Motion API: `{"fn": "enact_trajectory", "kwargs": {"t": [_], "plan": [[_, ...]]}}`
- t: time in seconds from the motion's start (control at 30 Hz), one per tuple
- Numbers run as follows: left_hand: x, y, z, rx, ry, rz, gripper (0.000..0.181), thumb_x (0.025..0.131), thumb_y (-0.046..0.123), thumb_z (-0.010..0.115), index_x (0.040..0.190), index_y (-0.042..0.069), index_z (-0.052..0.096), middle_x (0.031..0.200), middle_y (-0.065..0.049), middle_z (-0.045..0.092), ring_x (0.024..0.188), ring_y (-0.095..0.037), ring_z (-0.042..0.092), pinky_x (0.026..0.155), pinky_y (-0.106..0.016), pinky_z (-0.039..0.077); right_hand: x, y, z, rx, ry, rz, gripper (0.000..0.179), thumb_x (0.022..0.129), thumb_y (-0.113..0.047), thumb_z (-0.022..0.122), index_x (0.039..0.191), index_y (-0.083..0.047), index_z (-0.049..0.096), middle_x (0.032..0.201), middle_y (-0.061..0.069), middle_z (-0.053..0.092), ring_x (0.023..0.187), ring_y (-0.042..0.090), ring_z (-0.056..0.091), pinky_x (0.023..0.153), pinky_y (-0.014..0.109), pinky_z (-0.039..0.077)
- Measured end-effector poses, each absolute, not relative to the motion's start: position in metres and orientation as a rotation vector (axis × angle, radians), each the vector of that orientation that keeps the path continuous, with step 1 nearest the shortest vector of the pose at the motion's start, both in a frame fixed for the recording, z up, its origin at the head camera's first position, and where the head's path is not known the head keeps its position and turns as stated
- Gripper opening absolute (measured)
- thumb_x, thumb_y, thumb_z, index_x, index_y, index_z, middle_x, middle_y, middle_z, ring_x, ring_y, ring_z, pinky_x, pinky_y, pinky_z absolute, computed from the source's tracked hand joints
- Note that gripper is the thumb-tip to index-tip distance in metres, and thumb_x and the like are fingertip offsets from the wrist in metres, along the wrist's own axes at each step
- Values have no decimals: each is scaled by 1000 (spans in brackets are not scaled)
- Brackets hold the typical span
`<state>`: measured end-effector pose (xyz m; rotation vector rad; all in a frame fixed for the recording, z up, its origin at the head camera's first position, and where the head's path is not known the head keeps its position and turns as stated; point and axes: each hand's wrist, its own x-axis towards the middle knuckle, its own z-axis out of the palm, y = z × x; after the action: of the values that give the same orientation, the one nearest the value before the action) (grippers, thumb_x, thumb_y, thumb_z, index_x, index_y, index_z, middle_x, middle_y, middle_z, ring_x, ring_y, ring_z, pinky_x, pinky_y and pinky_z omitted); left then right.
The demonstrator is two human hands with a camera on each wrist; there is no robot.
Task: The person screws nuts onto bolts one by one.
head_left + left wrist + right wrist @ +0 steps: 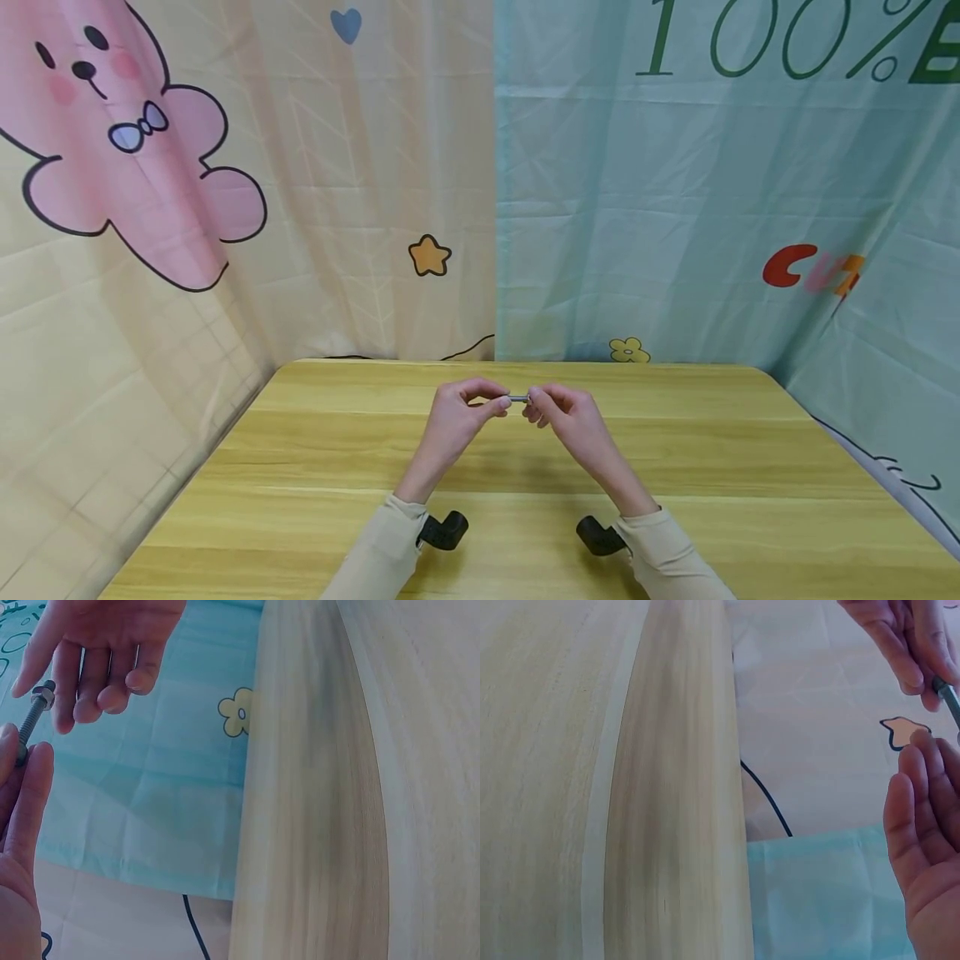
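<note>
My left hand (459, 414) pinches a metal bolt (31, 726) by its head between thumb and fingers, above the table. A hex nut (42, 695) sits on the thread close to the bolt's free end. At that end is my right hand (576, 423). In the left wrist view its thumb and index finger stand on either side of the nut, with a gap beside the thumb, and its other fingers extend loosely. The right wrist view shows those fingers (909, 814) nearly straight below the bolt.
A wood-grain table (315, 483) lies under both hands. Printed curtains (420, 150) hang behind it and at both sides. Black wrist mounts (444, 531) stick out from the beige sleeves (378, 550) over the table.
</note>
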<state>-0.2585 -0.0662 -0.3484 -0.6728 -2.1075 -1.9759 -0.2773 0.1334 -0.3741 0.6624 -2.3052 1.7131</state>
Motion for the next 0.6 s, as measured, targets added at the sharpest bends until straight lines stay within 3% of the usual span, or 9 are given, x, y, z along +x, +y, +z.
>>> {"fn": "enact_trajectory", "kwargs": {"t": [0.2,0.4,0.6], "plan": [[-259,-65,-348,-661,-2117,-1970,11,90,2,71,96,-6,72,91,-14,71,82,-38,68,80,-40,59,-273,135,-371,735,-2282,1753,25,99,-23,62,120,-9,65,118,8,63,107,25,59,89,36,54],[-260,-66,-349,-637,-2123,-1968,11,90,2,71,97,-6,72,91,-14,70,82,-37,68,79,-37,59,-276,136,-373,842,-2199,1745,19,94,-10,68,112,-7,64,111,10,62,105,29,60,85,31,55],[-260,-67,-350,-640,-2124,-1967,10,90,2,71,96,-6,72,91,-13,71,81,-35,68,83,-50,57,-278,137,-374,803,-2218,1767,17,93,-15,70,108,-8,67,105,8,65,100,28,64,86,32,56]]}}
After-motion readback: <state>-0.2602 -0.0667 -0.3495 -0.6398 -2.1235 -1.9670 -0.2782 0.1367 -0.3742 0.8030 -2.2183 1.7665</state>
